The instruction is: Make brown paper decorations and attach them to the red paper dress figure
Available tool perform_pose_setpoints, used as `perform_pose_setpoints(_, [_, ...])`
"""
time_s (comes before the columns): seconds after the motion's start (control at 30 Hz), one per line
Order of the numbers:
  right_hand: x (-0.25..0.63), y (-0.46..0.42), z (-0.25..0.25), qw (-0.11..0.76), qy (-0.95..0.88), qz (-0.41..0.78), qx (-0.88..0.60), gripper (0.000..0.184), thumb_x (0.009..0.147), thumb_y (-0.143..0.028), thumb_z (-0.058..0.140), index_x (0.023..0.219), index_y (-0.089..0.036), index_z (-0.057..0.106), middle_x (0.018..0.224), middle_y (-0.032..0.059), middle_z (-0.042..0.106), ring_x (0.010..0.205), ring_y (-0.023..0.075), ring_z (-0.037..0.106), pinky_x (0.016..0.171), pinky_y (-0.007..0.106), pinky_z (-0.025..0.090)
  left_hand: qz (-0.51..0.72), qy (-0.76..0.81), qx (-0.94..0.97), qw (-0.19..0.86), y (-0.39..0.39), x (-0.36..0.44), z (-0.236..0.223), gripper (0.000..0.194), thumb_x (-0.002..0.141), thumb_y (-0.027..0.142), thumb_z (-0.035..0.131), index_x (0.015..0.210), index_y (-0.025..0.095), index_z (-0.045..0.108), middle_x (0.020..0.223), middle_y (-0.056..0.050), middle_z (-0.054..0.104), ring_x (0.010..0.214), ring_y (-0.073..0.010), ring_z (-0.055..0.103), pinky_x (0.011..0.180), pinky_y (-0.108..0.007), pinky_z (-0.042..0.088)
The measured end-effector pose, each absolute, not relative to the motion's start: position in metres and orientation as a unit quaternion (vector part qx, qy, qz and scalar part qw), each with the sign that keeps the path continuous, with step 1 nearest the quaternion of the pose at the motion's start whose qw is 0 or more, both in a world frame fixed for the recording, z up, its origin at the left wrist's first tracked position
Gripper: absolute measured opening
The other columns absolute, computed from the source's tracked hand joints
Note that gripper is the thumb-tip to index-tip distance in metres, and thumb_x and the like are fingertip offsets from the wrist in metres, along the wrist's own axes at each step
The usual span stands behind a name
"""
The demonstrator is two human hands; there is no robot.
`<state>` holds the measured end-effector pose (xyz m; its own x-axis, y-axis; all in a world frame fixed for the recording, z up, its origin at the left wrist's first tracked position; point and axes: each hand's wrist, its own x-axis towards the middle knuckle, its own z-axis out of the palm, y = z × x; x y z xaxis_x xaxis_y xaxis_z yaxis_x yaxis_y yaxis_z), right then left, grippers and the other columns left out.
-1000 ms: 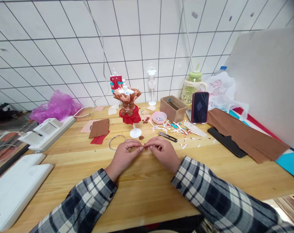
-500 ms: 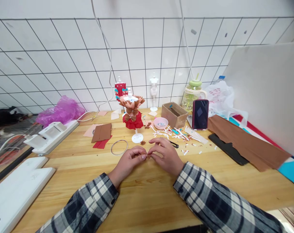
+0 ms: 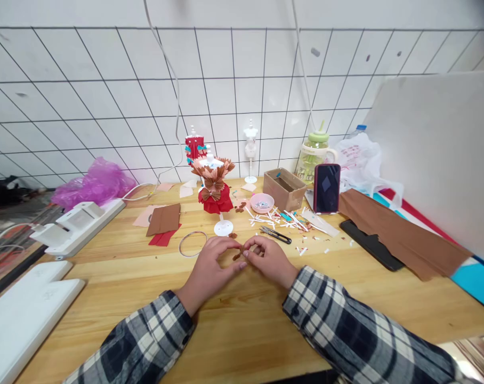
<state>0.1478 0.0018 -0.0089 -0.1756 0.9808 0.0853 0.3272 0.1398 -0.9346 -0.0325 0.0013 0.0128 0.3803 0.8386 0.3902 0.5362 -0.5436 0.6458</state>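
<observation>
My left hand (image 3: pixel 210 266) and my right hand (image 3: pixel 268 258) meet over the wooden table (image 3: pixel 234 320), fingertips pinched together on a small brown paper piece (image 3: pixel 237 256). Both arms wear plaid sleeves. Just beyond the hands stands a small mannequin in a red and brown paper dress (image 3: pixel 212 189) on a white round base. A metal ring (image 3: pixel 192 243) lies left of it, and small snips (image 3: pixel 276 234) lie to the right of it.
White paper scraps, a pink bowl (image 3: pixel 261 202), a cardboard box (image 3: pixel 285 188), an upright phone (image 3: pixel 326 188), a green-lidded bottle (image 3: pixel 314 152) and brown paper sheets (image 3: pixel 402 232) fill the right. Brown and red cards (image 3: pixel 163 221), a power strip (image 3: pixel 78 221) and a purple bag (image 3: pixel 94 181) lie left.
My hands stayed together at the table's middle, still working the small brown piece between the fingertips. The view shifted slightly as my head moved.
</observation>
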Motion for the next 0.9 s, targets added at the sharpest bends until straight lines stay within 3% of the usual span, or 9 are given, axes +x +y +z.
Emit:
perform_pose_setpoints(0.1, [0.145,0.0,-0.009,0.384,-0.632,0.448,-0.502,0.009,0.075,-0.027,0.06,0.08,-0.019,0.06,0.062,-0.0037,0.056,0.052,0.0104,0.049,0.05,0.022,0.038,0.367,0.451,0.781,0.228,0.002,-0.031,0.011,0.016,0.079,0.036,0.065,0.084,0.021,0.07,0.089,-0.005,0.071,0.09,-0.021,0.062,0.085,-0.035,0.046])
perform_pose_setpoints(0.27, [0.144,-0.001,-0.009,0.375,-0.629,0.473,-0.49,0.01,0.076,-0.028,0.06,0.081,-0.019,0.061,0.066,-0.003,0.058,0.052,0.0092,0.049,0.05,0.022,0.038,0.383,0.515,0.693,0.329,0.004,-0.033,0.007,0.019,0.078,0.037,0.063,0.079,0.019,0.068,0.08,-0.004,0.071,0.077,-0.0194,0.064,0.076,-0.031,0.05])
perform_pose_setpoints(0.47, [0.143,-0.003,-0.007,0.397,-0.658,0.43,-0.473,0.019,0.075,-0.031,0.066,0.089,-0.019,0.064,0.077,-0.0008,0.065,0.057,0.0095,0.051,0.054,0.022,0.041,0.381,0.5,0.703,0.331,0.007,-0.035,0.003,0.018,0.074,0.037,0.067,0.076,0.019,0.07,0.083,-0.005,0.071,0.082,-0.021,0.064,0.082,-0.034,0.048])
perform_pose_setpoints(0.7, [0.142,-0.001,-0.009,0.424,-0.635,0.424,-0.488,0.01,0.074,-0.029,0.068,0.074,-0.019,0.069,0.068,0.0004,0.067,0.056,0.0116,0.053,0.054,0.024,0.04,0.392,0.466,0.706,0.362,0.004,-0.035,0.004,0.021,0.077,0.039,0.066,0.071,0.02,0.073,0.082,-0.007,0.069,0.084,-0.0219,0.063,0.082,-0.034,0.047])
perform_pose_setpoints(0.8, [0.144,0.002,-0.01,0.433,-0.638,0.399,-0.497,0.008,0.073,-0.027,0.068,0.074,-0.019,0.069,0.066,-0.0003,0.066,0.053,0.011,0.051,0.052,0.023,0.039,0.415,0.501,0.684,0.33,0.01,-0.039,0.003,0.027,0.08,0.041,0.061,0.094,0.021,0.072,0.092,-0.007,0.069,0.089,-0.0224,0.062,0.083,-0.034,0.046])
perform_pose_setpoints(0.9, [0.145,0.006,-0.012,0.459,-0.617,0.407,-0.493,0.01,0.074,-0.028,0.068,0.076,-0.018,0.068,0.066,0.0006,0.067,0.055,0.0113,0.053,0.053,0.023,0.041,0.425,0.57,0.655,0.257,0.029,-0.047,-0.001,0.042,0.084,0.042,0.054,0.12,0.021,0.059,0.101,-0.008,0.067,0.092,-0.0226,0.061,0.084,-0.036,0.044])
